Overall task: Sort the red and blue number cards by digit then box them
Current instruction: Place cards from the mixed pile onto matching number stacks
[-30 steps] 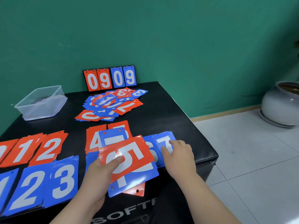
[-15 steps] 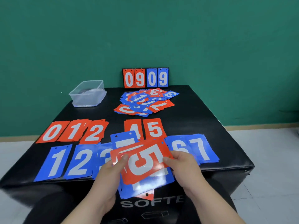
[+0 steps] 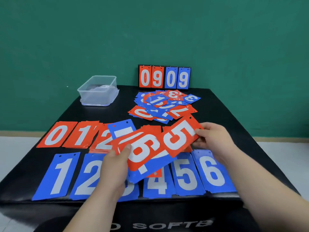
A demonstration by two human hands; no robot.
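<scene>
Over the near half of the black worktop (image 3: 100, 114), your left grip (image 3: 115, 164) pinches a fan of cards (image 3: 142, 154), thumb on the red 6 that tops it. The cards beneath show only slivers, and a blue card (image 3: 121, 129) pokes out behind with its digit cut off. Your right grip (image 3: 212, 138) pinches the red 5 card (image 3: 179, 138) by its right edge, tilted and overlapping the fan. Both hide the red row (image 3: 66, 134) past its 2, and your left wrist covers most of the blue 3. The blue row (image 3: 187, 176) otherwise reads 1, 2, 4, 5, 6, its near ends close to the front edge. At the far edge, the loose pile (image 3: 163, 104) lies just before the scoreboard stand (image 3: 164, 77). The clear box (image 3: 98, 91) sits far left, its contents hard to make out. Bare surface shows between box and red row, and right of the pile.
</scene>
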